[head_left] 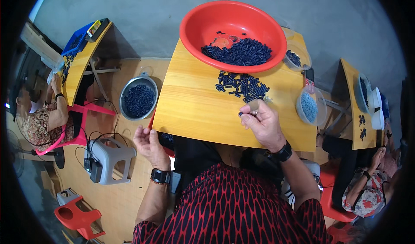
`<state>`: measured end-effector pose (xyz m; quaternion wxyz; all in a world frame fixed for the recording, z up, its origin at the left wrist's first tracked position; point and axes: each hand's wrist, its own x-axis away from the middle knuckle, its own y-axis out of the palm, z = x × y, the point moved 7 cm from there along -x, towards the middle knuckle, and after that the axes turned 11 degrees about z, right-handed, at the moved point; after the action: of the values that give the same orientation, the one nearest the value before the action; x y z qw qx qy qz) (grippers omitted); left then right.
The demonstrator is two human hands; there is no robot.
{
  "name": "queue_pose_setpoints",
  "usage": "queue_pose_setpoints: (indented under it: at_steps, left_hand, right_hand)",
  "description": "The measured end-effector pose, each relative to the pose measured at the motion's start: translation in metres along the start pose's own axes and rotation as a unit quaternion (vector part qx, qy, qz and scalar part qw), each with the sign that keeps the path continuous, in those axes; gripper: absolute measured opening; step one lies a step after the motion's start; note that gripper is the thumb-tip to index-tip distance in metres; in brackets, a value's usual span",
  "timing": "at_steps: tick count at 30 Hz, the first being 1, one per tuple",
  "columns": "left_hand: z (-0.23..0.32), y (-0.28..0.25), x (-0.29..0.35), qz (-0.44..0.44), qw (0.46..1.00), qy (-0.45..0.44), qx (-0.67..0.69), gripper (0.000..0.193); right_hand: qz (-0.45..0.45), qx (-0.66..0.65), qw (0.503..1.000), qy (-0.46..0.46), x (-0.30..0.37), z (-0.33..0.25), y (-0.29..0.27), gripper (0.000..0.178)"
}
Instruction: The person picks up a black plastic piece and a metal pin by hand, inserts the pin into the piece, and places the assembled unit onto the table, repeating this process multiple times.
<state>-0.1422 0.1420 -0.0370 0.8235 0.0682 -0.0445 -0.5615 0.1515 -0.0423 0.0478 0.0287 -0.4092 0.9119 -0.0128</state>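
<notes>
R hand (pixel 261 123) pinches 1 small dark piece (pixel 240 113) betw. thumb & fingertip, over the desk (pixel 194 110), on the wearer's side of the red basin (pixel 190 32); L hand (pixel 151 146) hangs loosely curled, well left & nearside of the basin, can't tell if it's holding anything. Piece looks v. light, stiff, prob. smooth & a bit slippery, not esp. fragile; best grip's likely mid-length, across the sides, so it doesn't roll. Count: 1 basin, 1 loose heap (pixel 244 86) just nearside of it, 2 clear tubs (pixel 321 111) to its right, 1 metal bowl (pixel 150 83) to its left; loose pcs. too many to count, approx. hundreds.
</notes>
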Motion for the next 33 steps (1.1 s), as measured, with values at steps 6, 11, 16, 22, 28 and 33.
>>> queue_pose_setpoints:
  at_steps: [6,11,16,22,28,33]
  left_hand:
    - [0.039,0.084,0.104,-0.386,0.922,-0.019,-0.003,0.023]
    - [0.049,0.119,0.173,-0.559,0.827,0.017,-0.061,0.015]
    - [0.028,0.120,0.192,-0.632,0.767,-0.087,-0.070,0.009]
    - [0.014,0.120,0.191,-0.617,0.762,-0.192,-0.046,0.009]
    - [0.003,0.134,0.158,-0.504,0.841,-0.198,0.004,0.013]
    - [-0.008,0.132,0.153,-0.480,0.848,-0.225,0.014,0.012]
  right_hand:
    - [0.034,-0.154,0.987,0.033,0.024,0.010,-0.012,0.011]
    - [0.055,-0.002,0.998,0.005,0.046,0.014,-0.023,0.006]
    - [0.007,0.140,0.984,-0.105,0.066,-0.001,-0.024,0.009]
    - [0.034,0.056,0.996,0.053,0.060,0.038,-0.047,0.006]
    - [0.123,0.258,0.952,-0.110,0.018,0.018,-0.066,0.009]
    - [0.152,0.337,0.917,-0.151,0.007,0.020,-0.069,0.009]
